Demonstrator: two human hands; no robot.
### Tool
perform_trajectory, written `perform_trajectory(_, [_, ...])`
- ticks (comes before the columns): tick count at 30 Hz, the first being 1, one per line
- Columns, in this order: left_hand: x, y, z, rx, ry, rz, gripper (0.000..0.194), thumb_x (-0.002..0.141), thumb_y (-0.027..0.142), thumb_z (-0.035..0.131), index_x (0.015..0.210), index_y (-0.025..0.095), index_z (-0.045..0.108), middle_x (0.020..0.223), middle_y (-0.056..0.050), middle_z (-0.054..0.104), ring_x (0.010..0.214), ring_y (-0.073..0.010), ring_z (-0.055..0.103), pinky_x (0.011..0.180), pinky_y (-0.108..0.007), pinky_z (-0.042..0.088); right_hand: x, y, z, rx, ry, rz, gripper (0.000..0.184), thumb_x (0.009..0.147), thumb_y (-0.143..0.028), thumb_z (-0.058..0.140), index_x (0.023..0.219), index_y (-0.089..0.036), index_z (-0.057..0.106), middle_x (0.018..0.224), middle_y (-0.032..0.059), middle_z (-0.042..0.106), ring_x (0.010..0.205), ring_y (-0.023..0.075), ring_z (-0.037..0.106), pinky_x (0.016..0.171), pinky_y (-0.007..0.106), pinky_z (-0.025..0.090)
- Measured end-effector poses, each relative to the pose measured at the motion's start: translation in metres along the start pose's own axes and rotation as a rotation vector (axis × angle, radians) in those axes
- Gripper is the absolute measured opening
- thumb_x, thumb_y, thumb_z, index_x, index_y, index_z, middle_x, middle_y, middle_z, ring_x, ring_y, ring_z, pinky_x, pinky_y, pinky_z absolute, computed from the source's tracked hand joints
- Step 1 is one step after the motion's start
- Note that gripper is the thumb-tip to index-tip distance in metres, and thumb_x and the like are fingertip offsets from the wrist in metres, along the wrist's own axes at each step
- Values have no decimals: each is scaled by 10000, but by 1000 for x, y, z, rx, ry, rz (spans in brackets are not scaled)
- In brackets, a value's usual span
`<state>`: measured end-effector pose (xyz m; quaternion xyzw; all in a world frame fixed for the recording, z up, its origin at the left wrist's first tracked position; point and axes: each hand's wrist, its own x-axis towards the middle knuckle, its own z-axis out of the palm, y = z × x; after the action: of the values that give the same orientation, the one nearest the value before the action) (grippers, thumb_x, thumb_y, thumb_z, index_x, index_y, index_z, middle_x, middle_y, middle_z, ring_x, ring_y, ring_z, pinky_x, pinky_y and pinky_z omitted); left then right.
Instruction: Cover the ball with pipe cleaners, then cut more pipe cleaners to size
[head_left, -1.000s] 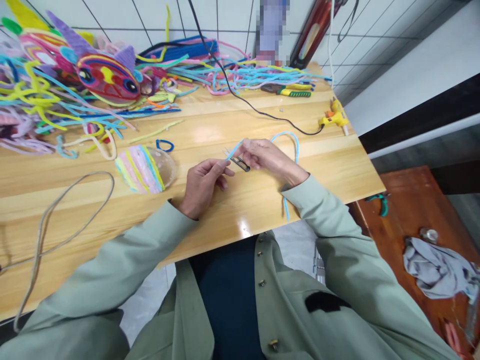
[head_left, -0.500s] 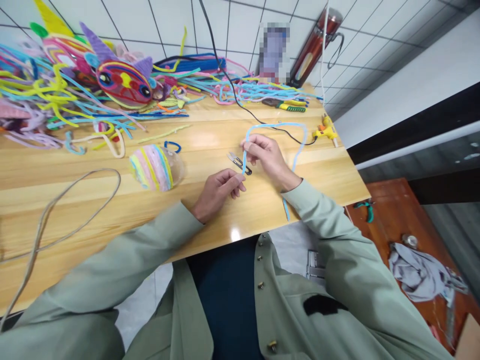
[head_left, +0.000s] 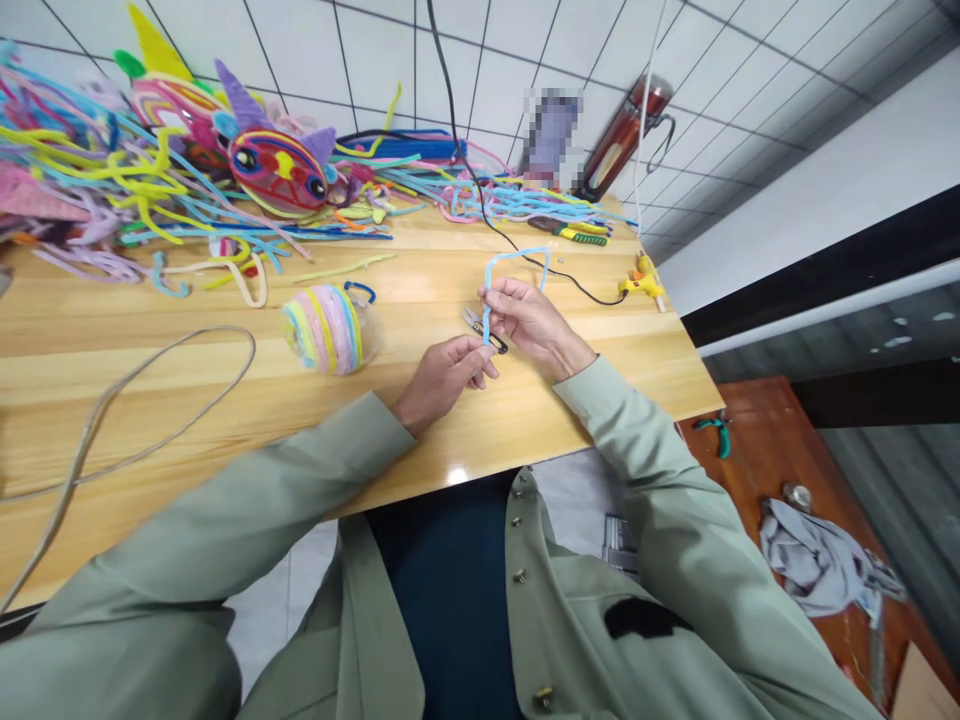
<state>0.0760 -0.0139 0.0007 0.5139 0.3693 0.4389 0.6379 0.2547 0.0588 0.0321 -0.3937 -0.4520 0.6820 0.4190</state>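
Observation:
A light blue pipe cleaner [head_left: 516,256] is held between both hands over the front of the table. My left hand [head_left: 448,377] pinches its lower end between thumb and fingers. Just above, my right hand [head_left: 534,318] grips it between thumb and forefinger, and the rest loops up and back behind that hand. Beneath the hands lie small thread snips [head_left: 495,339], partly covered. To the left sits a clear ball partly wrapped in pastel pipe cleaners [head_left: 330,330], with a dark blue bent piece [head_left: 360,291] beside it.
Heaped pipe cleaners [head_left: 142,185] and a colourful horned figure [head_left: 277,170] line the back. Pliers [head_left: 570,232], a red thermos [head_left: 626,140] and a yellow glue gun [head_left: 642,282] are to the right. A grey cable [head_left: 94,425] curls at left; a black cord [head_left: 469,165] hangs down behind.
The pipe cleaner's loop behind my right hand looks smaller, and its loose end no longer shows below the right wrist. Both hands keep their pinch. The camera view has shifted slightly.

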Motion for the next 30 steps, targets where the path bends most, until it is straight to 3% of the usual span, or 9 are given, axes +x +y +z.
perform_trajectory(7, [-1, 4, 2, -52, -52, -1, 445, 886, 614, 791, 875, 177, 712, 752, -53, 758, 625, -161, 667, 653, -304, 563, 15, 16, 9, -106, 109, -218, 561, 682, -603, 1007, 839, -204, 646, 637, -90, 571, 530, 45, 476, 497, 159, 394])
perform_trajectory(11, [2, 5, 0, -124, 14, -25, 439, 882, 599, 823, 936, 190, 671, 792, -48, 784, 676, -167, 710, 703, -303, 576, 14, 22, 13, -110, 60, -168, 586, 675, -645, 995, 834, -211, 636, 639, -78, 573, 530, 64, 476, 491, 186, 392])
perform_trajectory(15, [8, 9, -5, -121, 69, -24, 448, 854, 603, 859, 899, 190, 690, 750, -38, 765, 614, -148, 664, 633, -281, 522, 7, 21, 11, -105, -29, -114, 578, 678, -636, 1005, 810, -201, 649, 650, -57, 618, 545, 70, 498, 514, 194, 413])
perform_trajectory(19, [9, 13, -7, -10, 91, -76, 382, 904, 554, 812, 805, 196, 724, 613, -14, 699, 512, -138, 573, 540, -284, 456, 4, 20, 6, -97, 41, -146, 589, 737, -720, 933, 845, -188, 707, 665, -43, 632, 545, 70, 495, 508, 197, 403])
perform_trajectory(26, [0, 18, -4, 15, 42, -36, 369, 929, 553, 813, 848, 199, 749, 592, 6, 669, 503, -129, 542, 519, -272, 427, 3, 20, 0, -122, 101, -259, 587, 809, -732, 882, 791, -192, 650, 628, -60, 554, 547, 64, 443, 527, 194, 395])
perform_trajectory(30, [2, 19, -1, -167, -7, -112, 462, 890, 630, 835, 903, 177, 745, 638, -10, 703, 525, -126, 583, 521, -254, 410, 2, 19, 1, -192, 56, -255, 613, 830, -770, 834, 774, -196, 627, 625, -55, 544, 544, 68, 440, 501, 201, 355])
